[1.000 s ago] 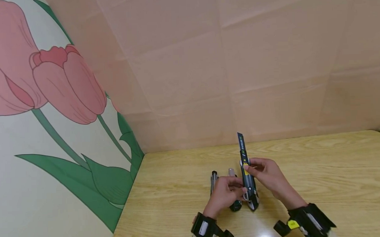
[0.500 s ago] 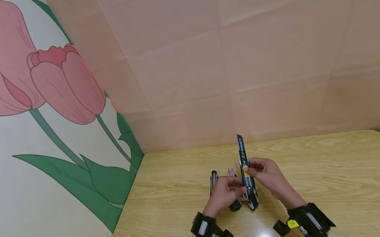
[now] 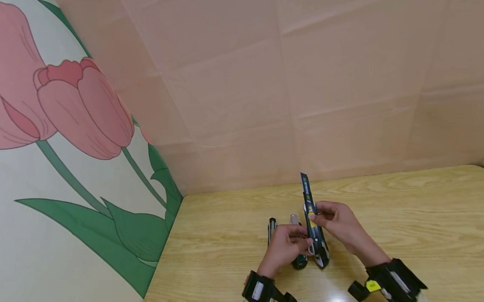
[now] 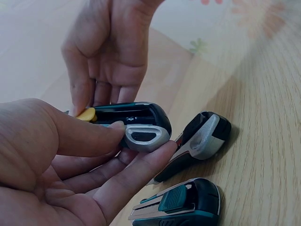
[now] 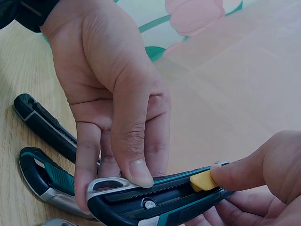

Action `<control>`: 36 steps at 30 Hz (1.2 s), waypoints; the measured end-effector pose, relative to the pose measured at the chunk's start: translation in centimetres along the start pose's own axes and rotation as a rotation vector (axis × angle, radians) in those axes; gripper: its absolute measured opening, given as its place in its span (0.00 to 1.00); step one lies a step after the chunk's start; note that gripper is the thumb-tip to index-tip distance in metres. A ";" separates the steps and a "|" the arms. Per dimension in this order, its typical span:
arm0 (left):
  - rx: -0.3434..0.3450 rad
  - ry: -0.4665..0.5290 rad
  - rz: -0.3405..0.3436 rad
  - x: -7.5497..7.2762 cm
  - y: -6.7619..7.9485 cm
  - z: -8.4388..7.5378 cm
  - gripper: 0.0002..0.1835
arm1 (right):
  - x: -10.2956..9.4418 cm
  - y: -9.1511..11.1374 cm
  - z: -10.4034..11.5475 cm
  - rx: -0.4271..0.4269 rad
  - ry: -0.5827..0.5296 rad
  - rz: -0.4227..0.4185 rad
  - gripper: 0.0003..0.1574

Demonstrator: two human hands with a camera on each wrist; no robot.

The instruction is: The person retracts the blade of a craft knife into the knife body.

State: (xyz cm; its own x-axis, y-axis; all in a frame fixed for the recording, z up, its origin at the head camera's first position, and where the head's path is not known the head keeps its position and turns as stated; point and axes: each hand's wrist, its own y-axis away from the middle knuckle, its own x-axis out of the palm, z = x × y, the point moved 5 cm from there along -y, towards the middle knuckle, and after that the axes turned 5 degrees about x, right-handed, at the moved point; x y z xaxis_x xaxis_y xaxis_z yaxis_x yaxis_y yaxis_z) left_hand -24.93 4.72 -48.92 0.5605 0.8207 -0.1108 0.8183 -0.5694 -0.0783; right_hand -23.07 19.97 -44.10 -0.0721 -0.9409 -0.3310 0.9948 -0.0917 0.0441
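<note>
A dark utility knife (image 3: pixel 317 237) with green trim and a yellow slider (image 5: pixel 203 181) is held raised over the table, its long dark blade (image 3: pixel 305 182) pointing away. My left hand (image 3: pixel 285 245) pinches its tail end, thumb on the near side beside the silver loop (image 4: pixel 143 136). With thumb and fingers, my right hand (image 3: pixel 342 223) grips it farther forward, the thumb pressed on the slider. Another knife (image 3: pixel 323 259) with a silver end lies beneath the held one. Partly behind the left hand is a dark-ended knife (image 3: pixel 299 261).
A slim black-and-grey knife (image 3: pixel 272 225) lies left of the left hand. All of them rest on a wood-grain table (image 3: pixel 412 216). Behind the table hangs a pinkish-brown sheet (image 3: pixel 232 89); a tulip-painted wall (image 3: pixel 84 107) stands at left.
The held knife has shifted slightly down and left at its tip, and the right thumb with the yellow slider has moved a little with it. Both grips stay the same.
</note>
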 end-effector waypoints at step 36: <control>0.041 -0.178 -0.043 -0.5 -0.1 -0.6 0.08 | 0.3 -0.2 -0.4 0.021 0.070 -0.007 0.27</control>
State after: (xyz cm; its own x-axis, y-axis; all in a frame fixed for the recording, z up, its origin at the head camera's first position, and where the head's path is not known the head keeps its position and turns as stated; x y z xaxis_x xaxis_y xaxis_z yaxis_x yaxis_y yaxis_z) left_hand -25.21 4.42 -48.26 0.4905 0.8254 -0.2796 0.8333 -0.5381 -0.1267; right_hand -23.29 19.85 -44.58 -0.0726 -0.9150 -0.3969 0.9926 -0.1052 0.0609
